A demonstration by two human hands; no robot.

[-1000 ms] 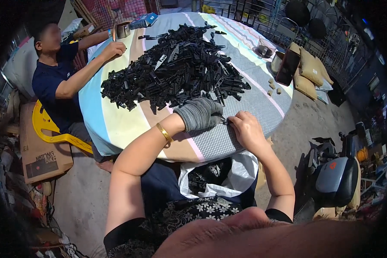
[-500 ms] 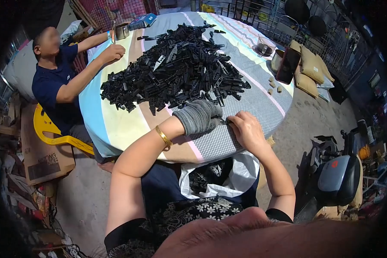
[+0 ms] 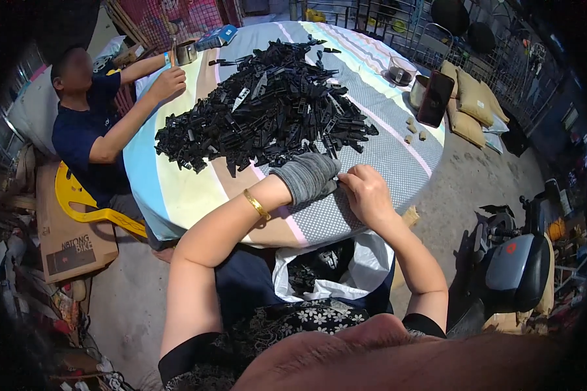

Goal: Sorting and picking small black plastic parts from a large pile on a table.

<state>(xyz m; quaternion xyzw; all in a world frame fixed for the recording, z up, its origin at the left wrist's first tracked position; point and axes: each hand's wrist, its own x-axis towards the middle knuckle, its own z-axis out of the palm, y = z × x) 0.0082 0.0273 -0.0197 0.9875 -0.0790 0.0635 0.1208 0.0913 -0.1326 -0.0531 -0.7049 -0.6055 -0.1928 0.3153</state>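
Observation:
A large heap of small black plastic pieces (image 3: 274,107) covers the middle of the round table. At the heap's near edge is my left hand (image 3: 310,177), in a grey knitted glove, its fingers curled closed around a small dark piece that is mostly hidden. My bare right hand (image 3: 368,195) meets it from the right, with thumb and forefinger pinched close to the gloved fingertips. Whatever lies in that pinch is too small to make out. Below the table edge, a white sack (image 3: 370,264) in my lap stands open with more black pieces inside.
Across the table at left sits a person (image 3: 88,124) with both hands raised near a metal cup (image 3: 186,52). A phone (image 3: 435,98), a glass cup (image 3: 401,70) and several small tan lumps (image 3: 409,139) are at the right. A scooter (image 3: 512,267) stands on the floor.
Both hands stay close together; my left hand has shifted slightly right and my right hand a little up. The dark piece between them shows less now. The person opposite barely moves.

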